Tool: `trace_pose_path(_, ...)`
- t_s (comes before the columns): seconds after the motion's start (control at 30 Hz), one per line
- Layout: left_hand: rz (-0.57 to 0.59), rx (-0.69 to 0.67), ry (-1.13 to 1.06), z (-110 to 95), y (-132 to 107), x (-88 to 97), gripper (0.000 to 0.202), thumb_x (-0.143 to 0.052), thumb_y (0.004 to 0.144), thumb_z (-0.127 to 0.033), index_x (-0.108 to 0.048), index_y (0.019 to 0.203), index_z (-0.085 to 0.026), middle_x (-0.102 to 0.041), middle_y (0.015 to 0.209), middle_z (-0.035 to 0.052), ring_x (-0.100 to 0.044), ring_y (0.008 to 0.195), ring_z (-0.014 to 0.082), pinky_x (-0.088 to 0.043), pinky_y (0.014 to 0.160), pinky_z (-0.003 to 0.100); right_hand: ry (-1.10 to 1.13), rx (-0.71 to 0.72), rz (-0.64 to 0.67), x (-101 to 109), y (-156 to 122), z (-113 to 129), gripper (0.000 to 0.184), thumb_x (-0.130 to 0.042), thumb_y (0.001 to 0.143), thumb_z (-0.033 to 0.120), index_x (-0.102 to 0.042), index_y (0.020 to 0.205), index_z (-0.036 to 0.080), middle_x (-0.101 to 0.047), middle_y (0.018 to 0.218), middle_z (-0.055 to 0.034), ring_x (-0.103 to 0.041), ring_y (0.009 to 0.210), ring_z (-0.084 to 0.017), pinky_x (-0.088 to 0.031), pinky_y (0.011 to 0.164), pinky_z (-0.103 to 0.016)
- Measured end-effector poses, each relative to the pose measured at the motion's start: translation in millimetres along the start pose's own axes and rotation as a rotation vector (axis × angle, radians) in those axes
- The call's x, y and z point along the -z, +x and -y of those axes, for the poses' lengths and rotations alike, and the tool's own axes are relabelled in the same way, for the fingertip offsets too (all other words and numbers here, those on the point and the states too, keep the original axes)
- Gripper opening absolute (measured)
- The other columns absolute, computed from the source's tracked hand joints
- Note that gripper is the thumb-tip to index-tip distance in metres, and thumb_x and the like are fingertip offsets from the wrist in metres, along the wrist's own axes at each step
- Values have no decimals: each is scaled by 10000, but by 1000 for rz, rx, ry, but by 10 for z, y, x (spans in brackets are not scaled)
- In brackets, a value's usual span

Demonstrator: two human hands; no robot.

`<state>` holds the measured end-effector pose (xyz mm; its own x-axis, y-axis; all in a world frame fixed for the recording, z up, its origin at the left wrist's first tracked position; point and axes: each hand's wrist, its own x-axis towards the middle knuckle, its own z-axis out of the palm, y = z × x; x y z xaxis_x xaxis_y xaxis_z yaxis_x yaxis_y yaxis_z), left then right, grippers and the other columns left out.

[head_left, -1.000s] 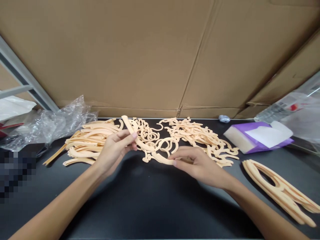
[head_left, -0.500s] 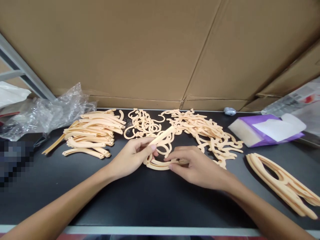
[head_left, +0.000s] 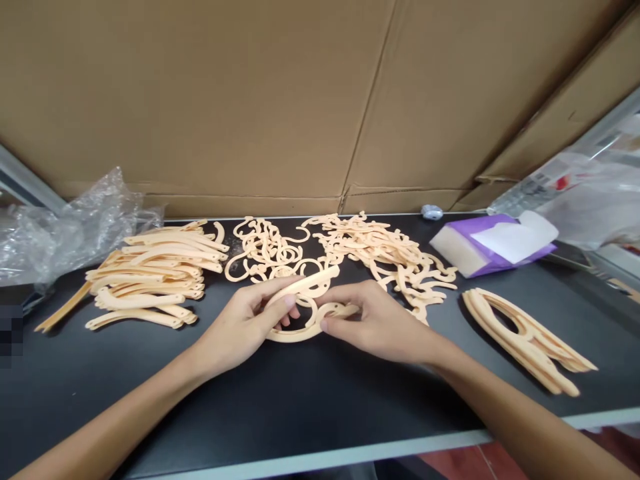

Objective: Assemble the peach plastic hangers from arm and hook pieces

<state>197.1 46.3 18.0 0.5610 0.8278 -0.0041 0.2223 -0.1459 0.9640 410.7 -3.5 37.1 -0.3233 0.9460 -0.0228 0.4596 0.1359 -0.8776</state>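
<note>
Two hands close together, each pinching a pale curved piece

The left hand (head_left: 245, 323) has its thumb pressed down on a curved strip (head_left: 320, 280), the fingers folded round beneath, so the grip is closed on it; the strip's free end points up and away, toward the right. Just beside it, the right hand (head_left: 380, 320) has thumb and forefinger brought together on a rounded piece (head_left: 297, 335), which bows out in the gap between the two hands, below the strip. Whether strip and rounded piece are joined cannot be told, as the left fingers hide part of them.

Just beyond the left hand lies a heap of hooks (head_left: 267, 243), and past the right hand a heap of wavy pieces (head_left: 380, 247). To the left of the left grip, well apart, long curved slats (head_left: 155, 257) are piled up. Right of the right hand rests a stack of looped pieces (head_left: 515, 343), with a purple packet (head_left: 480, 250) farther off on that side. Beneath both hands is the black tabletop (head_left: 280, 407); behind the heaps stands brown cardboard (head_left: 200, 100)
</note>
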Motion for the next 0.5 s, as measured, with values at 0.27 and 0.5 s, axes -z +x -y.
trace_pose_path(0.27,-1,-90,215,33,-87,5,928,-856,692,-316,-387,1488,-403,-640,967,-12,-628,835,181,-532,769,256,184,-58,-70,-1,43,-98,194,-650,784,226,-741,940,155,-549,621,38,-374,537,-80,-289,506,-221)
trace_pose_path(0.5,-46,-181,374,83,-69,7,725,-748,739,-224,-473,1403,-316,-564,814,-42,-541,643,129,-452,594,213,-1,9,-47,-71,21,-102,198,-592,875,267,-750,968,192,-619,653,19,-471,554,-109,-375,530,-249)
